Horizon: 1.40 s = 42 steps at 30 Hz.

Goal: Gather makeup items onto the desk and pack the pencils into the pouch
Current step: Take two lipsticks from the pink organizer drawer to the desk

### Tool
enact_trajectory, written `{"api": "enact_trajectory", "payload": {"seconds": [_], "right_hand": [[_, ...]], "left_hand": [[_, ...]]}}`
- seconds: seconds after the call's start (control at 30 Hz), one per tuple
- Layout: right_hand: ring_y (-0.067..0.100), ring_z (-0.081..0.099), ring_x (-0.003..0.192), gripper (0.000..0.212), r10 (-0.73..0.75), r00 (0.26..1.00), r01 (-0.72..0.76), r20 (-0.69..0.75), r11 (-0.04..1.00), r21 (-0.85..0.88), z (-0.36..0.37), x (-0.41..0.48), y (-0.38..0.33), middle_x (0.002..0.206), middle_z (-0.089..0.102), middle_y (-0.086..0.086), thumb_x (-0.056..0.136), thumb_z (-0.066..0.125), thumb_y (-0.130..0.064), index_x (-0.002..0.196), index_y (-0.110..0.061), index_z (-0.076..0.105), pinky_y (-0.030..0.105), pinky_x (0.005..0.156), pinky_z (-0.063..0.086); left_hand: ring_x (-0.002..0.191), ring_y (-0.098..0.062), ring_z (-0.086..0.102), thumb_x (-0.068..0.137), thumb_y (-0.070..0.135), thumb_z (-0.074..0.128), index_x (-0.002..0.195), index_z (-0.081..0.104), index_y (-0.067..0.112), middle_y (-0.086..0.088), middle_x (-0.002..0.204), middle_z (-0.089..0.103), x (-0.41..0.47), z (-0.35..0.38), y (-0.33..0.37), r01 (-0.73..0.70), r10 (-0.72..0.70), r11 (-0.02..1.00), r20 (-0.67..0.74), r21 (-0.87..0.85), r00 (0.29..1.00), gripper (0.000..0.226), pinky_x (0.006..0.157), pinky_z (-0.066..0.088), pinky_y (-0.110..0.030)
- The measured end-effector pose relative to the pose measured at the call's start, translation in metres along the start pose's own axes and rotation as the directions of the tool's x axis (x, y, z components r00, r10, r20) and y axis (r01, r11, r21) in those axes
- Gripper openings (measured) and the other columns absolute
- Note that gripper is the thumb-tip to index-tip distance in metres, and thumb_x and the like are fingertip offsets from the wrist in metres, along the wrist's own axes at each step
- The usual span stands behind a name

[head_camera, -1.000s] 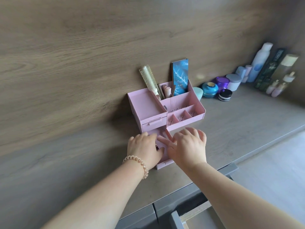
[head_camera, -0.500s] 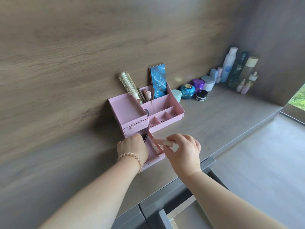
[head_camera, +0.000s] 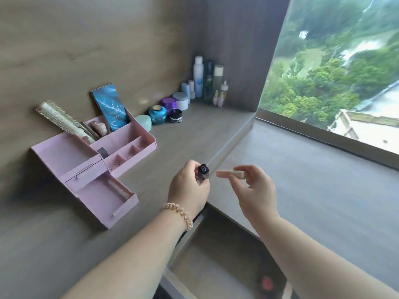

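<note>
My left hand [head_camera: 189, 187] is closed around a small black lipstick tube [head_camera: 203, 173], held upright above the desk edge. A pink and beige lip product tube [head_camera: 230, 174] lies pinched in the fingers of my right hand [head_camera: 253, 188], just to the right of the black tube. The two tubes are a short gap apart. On the left of the desk [head_camera: 194, 134] sits a pink organiser [head_camera: 71, 156] with its lower drawer [head_camera: 108, 199] pulled out; one pink stick lies inside. A hairbrush [head_camera: 58, 118] and a blue palette [head_camera: 112, 107] stand in the organiser.
Jars and bottles [head_camera: 200, 87] line the back wall into the corner. Below my arms an open desk drawer [head_camera: 222, 262] holds a red item [head_camera: 267, 282]. A lower ledge [head_camera: 313, 180] runs right under a large window [head_camera: 336, 67].
Both hands have lifted away from the pink drawer and moved right, each carrying a tube. The view has swung right, bringing the window in.
</note>
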State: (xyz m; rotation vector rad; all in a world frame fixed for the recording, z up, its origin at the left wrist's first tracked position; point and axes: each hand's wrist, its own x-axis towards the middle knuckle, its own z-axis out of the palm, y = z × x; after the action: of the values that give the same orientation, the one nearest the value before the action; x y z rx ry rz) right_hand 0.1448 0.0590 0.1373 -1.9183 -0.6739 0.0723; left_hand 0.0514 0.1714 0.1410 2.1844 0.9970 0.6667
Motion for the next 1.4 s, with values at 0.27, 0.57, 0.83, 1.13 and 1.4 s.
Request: {"api": "enact_trajectory", "payload": {"seconds": [0.27,0.57,0.83,1.13,1.4], "right_hand": [[-0.004,0.062,0.088,0.029,0.256,0.949,-0.234,-0.182,0.963,0.132,-0.167,-0.037,0.072,0.074,0.074,-0.014,0.081,0.059,-0.011,0.097,-0.029,0.044,0.029,0.081,0.051],[0.002,0.068,0.074,0.02,0.408,0.875,-0.397,-0.258,0.913,0.097,-0.378,-0.108,0.197,0.076,0.074,-0.005,0.076,0.063,-0.017,0.082,-0.03,0.05,0.036,0.076,0.056],[0.011,0.068,0.076,0.022,0.512,0.818,-0.51,-0.263,0.856,0.079,-0.488,-0.151,0.281,0.077,0.071,-0.002,0.073,0.057,-0.017,0.081,-0.037,0.05,0.04,0.076,0.056],[0.008,0.065,0.079,0.019,0.522,0.82,-0.538,-0.234,0.843,-0.005,-0.502,-0.141,0.326,0.081,0.069,-0.005,0.078,0.061,-0.014,0.084,-0.03,0.054,0.033,0.077,0.054],[0.022,0.064,0.082,0.016,0.418,0.866,-0.485,-0.274,0.836,-0.256,-0.496,-0.129,0.359,0.084,0.066,-0.001,0.08,0.062,-0.012,0.094,-0.019,0.058,0.04,0.086,0.048]], "left_hand": [[0.076,-0.018,0.065,0.079,0.03,0.063,0.09,0.055,0.024,0.005,0.078,0.068,-0.075,0.118,0.125,-0.165,0.166,0.986,0.313,-0.031,0.935,0.015,0.069,0.053,-0.032],[0.079,-0.018,0.064,0.077,0.022,0.063,0.092,0.057,0.02,0.002,0.083,0.067,-0.209,0.288,0.278,-0.078,0.134,0.988,0.478,-0.135,0.868,0.016,0.068,0.05,-0.029],[0.069,-0.013,0.06,0.08,0.025,0.063,0.085,0.056,0.022,0.005,0.078,0.065,-0.3,0.382,0.332,-0.1,0.11,0.994,0.575,-0.048,0.811,0.009,0.059,0.047,-0.027],[0.068,-0.011,0.053,0.081,0.017,0.063,0.088,0.055,0.019,0.01,0.074,0.056,-0.303,0.42,0.346,-0.145,0.115,0.989,0.573,0.006,0.811,0.01,0.055,0.035,-0.021],[0.084,-0.022,0.064,0.082,0.026,0.059,0.088,0.056,0.021,0.004,0.081,0.067,-0.299,0.466,0.341,-0.209,0.143,0.977,0.625,0.033,0.768,0.008,0.084,0.049,-0.036]]}}
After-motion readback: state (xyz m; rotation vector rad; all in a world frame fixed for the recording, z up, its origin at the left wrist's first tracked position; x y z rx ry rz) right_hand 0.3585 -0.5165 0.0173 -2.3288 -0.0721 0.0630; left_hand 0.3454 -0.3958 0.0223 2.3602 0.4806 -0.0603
